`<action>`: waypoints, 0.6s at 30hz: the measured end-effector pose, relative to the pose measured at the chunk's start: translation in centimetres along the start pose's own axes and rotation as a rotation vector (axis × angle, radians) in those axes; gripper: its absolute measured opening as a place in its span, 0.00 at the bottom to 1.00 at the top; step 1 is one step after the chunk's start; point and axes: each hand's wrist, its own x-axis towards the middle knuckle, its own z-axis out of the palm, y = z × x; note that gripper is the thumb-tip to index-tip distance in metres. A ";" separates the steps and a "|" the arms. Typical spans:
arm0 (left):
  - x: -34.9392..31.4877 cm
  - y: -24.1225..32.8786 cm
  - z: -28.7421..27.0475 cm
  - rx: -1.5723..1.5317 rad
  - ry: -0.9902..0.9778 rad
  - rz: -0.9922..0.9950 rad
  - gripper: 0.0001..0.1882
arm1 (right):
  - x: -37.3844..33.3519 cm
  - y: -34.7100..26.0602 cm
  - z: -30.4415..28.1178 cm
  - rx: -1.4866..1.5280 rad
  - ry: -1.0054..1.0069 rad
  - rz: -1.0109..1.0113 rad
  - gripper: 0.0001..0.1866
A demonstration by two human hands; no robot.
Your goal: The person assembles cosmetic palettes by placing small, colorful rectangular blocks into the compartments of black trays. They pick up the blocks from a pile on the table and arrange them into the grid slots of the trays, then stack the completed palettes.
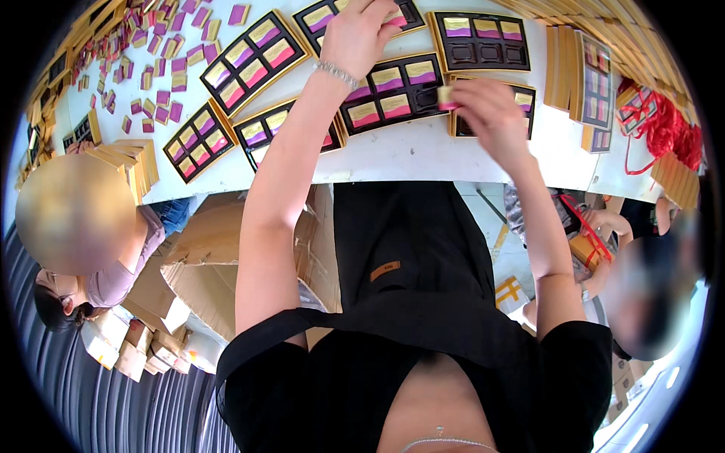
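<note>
In the right half of the table my right hand (491, 113) pinches a small gold-and-pink wrapped block (445, 98) at the right edge of a black six-slot tray box (427, 98). That box holds several gold-and-purple or gold-and-pink blocks and has a bare slot beside my fingertips. Farther back, my left hand (353, 41) reaches over another tray box (411, 15), its fingers closed on a gold-topped block (394, 19) at that box. Partly under my right hand lies a further tray box (526, 124). Behind it, one box (483, 57) has blocks along its far row only.
More filled boxes (253, 60) lie to the left, with loose blocks (162, 98) scattered beyond. Gold-edged boxes (563, 68) stand at right near red ribbon (668, 128). A person (124, 249) sits at left; another person's hands (604, 226) hold a ribboned box at right. An open carton (204, 272) stands below.
</note>
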 end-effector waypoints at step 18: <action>-0.7 -0.3 1.7 0.496 -0.354 0.280 0.33 | -3.3 -1.6 5.6 -0.274 -0.237 0.072 0.41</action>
